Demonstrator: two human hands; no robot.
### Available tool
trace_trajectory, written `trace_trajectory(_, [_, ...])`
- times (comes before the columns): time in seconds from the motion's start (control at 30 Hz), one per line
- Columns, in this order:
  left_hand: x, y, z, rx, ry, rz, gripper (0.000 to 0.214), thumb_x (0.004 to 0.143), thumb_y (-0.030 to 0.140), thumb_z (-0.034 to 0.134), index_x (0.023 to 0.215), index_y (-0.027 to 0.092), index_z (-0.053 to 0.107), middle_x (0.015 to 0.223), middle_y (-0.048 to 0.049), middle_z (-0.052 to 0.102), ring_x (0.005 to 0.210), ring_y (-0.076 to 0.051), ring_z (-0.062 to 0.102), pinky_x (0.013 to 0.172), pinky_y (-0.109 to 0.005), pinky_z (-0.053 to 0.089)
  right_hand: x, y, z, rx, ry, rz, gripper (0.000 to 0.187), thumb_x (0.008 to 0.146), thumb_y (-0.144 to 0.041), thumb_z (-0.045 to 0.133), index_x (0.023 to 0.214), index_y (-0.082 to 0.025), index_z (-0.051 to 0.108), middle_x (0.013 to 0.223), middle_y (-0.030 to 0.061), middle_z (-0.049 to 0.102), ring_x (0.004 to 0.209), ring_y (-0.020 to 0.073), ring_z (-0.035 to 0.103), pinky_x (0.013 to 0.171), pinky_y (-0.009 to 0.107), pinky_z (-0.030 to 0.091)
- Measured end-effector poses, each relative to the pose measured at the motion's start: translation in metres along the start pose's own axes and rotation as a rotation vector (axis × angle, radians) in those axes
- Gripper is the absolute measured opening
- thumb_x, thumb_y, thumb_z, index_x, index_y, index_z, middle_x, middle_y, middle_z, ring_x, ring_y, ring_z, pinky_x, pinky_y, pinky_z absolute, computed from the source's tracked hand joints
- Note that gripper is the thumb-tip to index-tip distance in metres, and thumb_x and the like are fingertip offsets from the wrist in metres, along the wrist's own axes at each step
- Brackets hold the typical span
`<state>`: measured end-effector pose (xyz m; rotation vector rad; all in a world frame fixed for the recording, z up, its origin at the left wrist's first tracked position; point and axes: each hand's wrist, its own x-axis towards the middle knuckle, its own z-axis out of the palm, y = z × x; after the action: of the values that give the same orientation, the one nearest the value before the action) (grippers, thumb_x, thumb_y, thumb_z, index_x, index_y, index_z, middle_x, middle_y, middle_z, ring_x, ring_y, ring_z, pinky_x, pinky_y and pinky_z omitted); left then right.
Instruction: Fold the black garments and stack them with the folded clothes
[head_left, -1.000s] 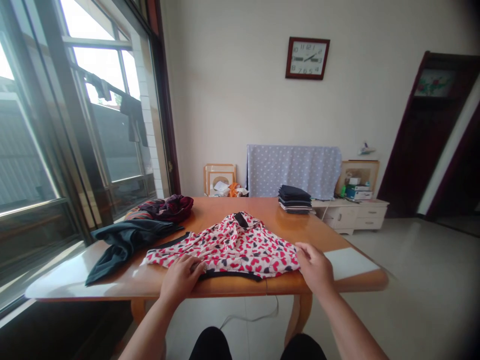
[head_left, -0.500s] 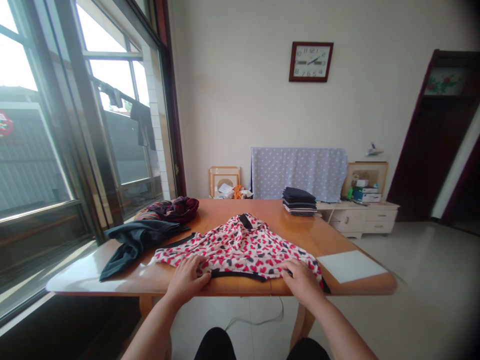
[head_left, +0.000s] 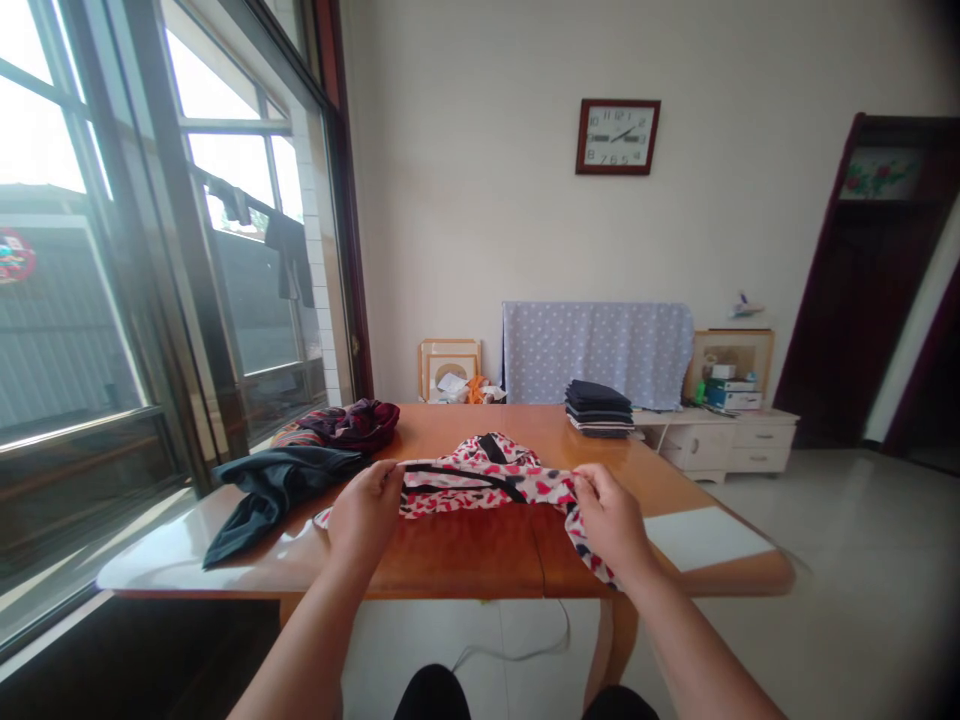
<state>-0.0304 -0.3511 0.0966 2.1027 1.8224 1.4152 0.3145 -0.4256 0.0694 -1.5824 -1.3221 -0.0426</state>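
Observation:
A white garment (head_left: 551, 487) printed with red and dark hearts, edged in black, is stretched between my two hands above the front of the wooden table (head_left: 465, 555). My left hand (head_left: 369, 508) pinches its edge on the left, and my right hand (head_left: 609, 515) grips it on the right. Part of the cloth hangs below my right hand, while the far part still rests in folds on the table. What kind of garment it is, I cannot tell.
Dark green clothing (head_left: 281, 490) lies at the table's left, with a maroon patterned cloth (head_left: 360, 422) behind it. Folded dark clothes (head_left: 598, 408) are stacked at the back right. A white sheet (head_left: 705, 537) lies near the right edge. A window (head_left: 247, 250) borders the left side.
Both hands have closed on the garment's near edge and lifted it up and away from me. The near part, flat on the table before, is now raised and folded back.

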Motion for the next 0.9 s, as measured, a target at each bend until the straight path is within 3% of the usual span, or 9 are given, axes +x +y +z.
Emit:
trace_trajectory(0.1, [0.017, 0.022, -0.01, -0.249, 0.024, 0.005, 0.042, 0.094, 0.056, 0.047, 0.109, 0.023, 0.068, 0.077, -0.0007, 0.07, 0.072, -0.018, 0.065, 0.066, -0.025, 0.045, 0.014, -0.02, -0.005, 0.176, 0.103, 0.056, 0.032, 0.095, -0.048, 0.044, 0.103, -0.023, 0.062, 0.085, 0.004, 0.072, 0.072, 0.0207, 0.067, 0.066, 0.029, 0.046])
trace_trajectory(0.17, [0.022, 0.038, -0.018, -0.331, 0.06, 0.081, 0.041, 0.096, 0.053, 0.046, 0.114, 0.021, 0.064, 0.08, -0.0013, 0.071, 0.073, -0.018, 0.066, 0.07, -0.027, 0.048, 0.02, -0.032, -0.011, 0.209, 0.2, 0.012, 0.034, 0.095, -0.048, 0.044, 0.104, -0.021, 0.062, 0.085, 0.0045, 0.072, 0.072, 0.0206, 0.066, 0.068, 0.031, 0.048])
trace_trajectory(0.23, [0.022, 0.054, -0.027, -0.262, 0.12, 0.202, 0.04, 0.096, 0.047, 0.048, 0.124, 0.022, 0.06, 0.096, -0.0034, 0.074, 0.087, -0.019, 0.069, 0.087, -0.032, 0.048, 0.023, -0.044, -0.018, 0.206, 0.306, -0.085, 0.033, 0.095, -0.047, 0.046, 0.105, -0.021, 0.063, 0.091, 0.006, 0.073, 0.081, 0.0217, 0.067, 0.077, 0.033, 0.049])
trace_trajectory(0.37, [0.017, 0.077, -0.039, -0.015, 0.267, 0.418, 0.06, 0.092, 0.04, 0.055, 0.147, 0.025, 0.039, 0.138, -0.0096, 0.06, 0.127, -0.027, 0.055, 0.117, -0.051, 0.02, 0.022, -0.067, -0.029, 0.257, 0.402, -0.273, 0.029, 0.097, -0.04, 0.047, 0.112, -0.021, 0.062, 0.118, 0.0096, 0.07, 0.107, 0.0233, 0.065, 0.094, 0.038, 0.048])
trace_trajectory(0.53, [0.017, 0.089, -0.044, 0.036, 0.381, 0.511, 0.096, 0.083, 0.043, 0.064, 0.158, 0.016, 0.011, 0.152, -0.0178, 0.043, 0.142, -0.032, 0.039, 0.122, -0.052, 0.0, 0.019, -0.089, -0.043, 0.294, 0.51, -0.461, 0.022, 0.098, -0.031, 0.048, 0.114, -0.02, 0.058, 0.137, 0.0135, 0.059, 0.127, 0.0249, 0.055, 0.107, 0.046, 0.043])
trace_trajectory(0.7, [0.023, 0.094, -0.033, 0.106, 0.433, 0.446, 0.114, 0.08, 0.052, 0.067, 0.159, 0.01, -0.004, 0.152, -0.0225, 0.041, 0.146, -0.037, 0.03, 0.12, -0.057, -0.007, 0.025, -0.093, -0.045, 0.262, 0.573, -0.531, 0.021, 0.097, -0.027, 0.048, 0.116, -0.021, 0.056, 0.139, 0.0138, 0.056, 0.132, 0.0259, 0.051, 0.111, 0.051, 0.039])
trace_trajectory(0.9, [0.045, 0.073, 0.006, 0.253, 0.227, 0.344, 0.11, 0.082, 0.051, 0.062, 0.159, 0.01, -0.005, 0.152, -0.0216, 0.042, 0.143, -0.039, 0.033, 0.118, -0.062, -0.007, 0.058, -0.058, -0.006, 0.176, 0.51, -0.527, 0.023, 0.097, -0.024, 0.044, 0.117, -0.02, 0.056, 0.138, 0.0148, 0.055, 0.133, 0.0246, 0.049, 0.113, 0.05, 0.037])
